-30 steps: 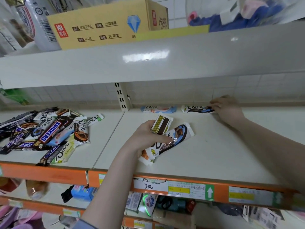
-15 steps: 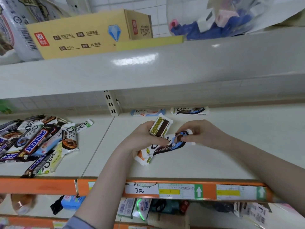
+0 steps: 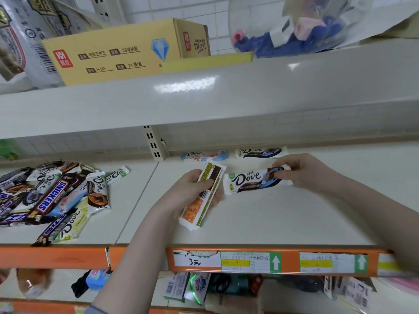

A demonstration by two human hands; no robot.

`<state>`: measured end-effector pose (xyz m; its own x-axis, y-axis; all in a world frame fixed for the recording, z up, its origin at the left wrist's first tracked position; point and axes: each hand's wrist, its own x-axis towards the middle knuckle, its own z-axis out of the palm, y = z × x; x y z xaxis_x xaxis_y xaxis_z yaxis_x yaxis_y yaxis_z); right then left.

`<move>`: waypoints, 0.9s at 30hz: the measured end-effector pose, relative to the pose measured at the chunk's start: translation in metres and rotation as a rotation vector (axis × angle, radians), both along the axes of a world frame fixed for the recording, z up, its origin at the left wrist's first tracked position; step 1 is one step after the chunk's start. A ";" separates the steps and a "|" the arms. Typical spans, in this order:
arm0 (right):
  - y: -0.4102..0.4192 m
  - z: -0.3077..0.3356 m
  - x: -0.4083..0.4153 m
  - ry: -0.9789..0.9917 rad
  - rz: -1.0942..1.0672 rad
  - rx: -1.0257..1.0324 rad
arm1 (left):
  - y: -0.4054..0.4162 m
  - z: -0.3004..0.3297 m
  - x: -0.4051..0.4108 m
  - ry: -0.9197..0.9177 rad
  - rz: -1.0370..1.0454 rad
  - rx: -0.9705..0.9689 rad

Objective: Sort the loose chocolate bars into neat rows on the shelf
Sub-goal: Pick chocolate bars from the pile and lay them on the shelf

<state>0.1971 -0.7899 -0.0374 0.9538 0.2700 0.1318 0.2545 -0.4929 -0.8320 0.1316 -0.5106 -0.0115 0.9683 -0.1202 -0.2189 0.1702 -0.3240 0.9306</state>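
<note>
Dove bar [image 3: 256,181]: light, stiff, slick wrapper; take by crimped end.
Right hand [image 3: 303,172]: pinching that bar's end.
Left hand [image 3: 192,189]: gripping remaining bars [image 3: 201,198].

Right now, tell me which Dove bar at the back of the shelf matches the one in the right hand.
The right-hand back bar: dark swirl on white, like the held bar. Its neighbour is pale blue and pink.

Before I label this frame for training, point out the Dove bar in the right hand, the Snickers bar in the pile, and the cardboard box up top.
Dove bar [image 3: 248,180]: head view, on the printed logo.
Snickers bar [image 3: 52,195]: head view, on its lettering.
Cardboard box [image 3: 108,57]: head view, on its front face.
</note>
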 end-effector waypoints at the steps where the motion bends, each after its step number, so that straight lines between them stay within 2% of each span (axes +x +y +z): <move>1: -0.003 0.000 0.006 -0.003 -0.025 0.005 | 0.001 0.000 0.000 0.009 0.008 -0.010; 15: -0.006 -0.003 0.060 0.039 -0.203 -0.105 | 0.002 0.002 0.007 0.047 -0.057 0.126; 18: -0.003 -0.009 0.066 -0.010 -0.265 -0.128 | 0.003 0.003 0.008 0.027 -0.094 0.156; 27: 0.006 -0.026 0.069 -0.185 -0.417 -0.318 | 0.002 -0.004 0.015 -0.001 -0.119 0.065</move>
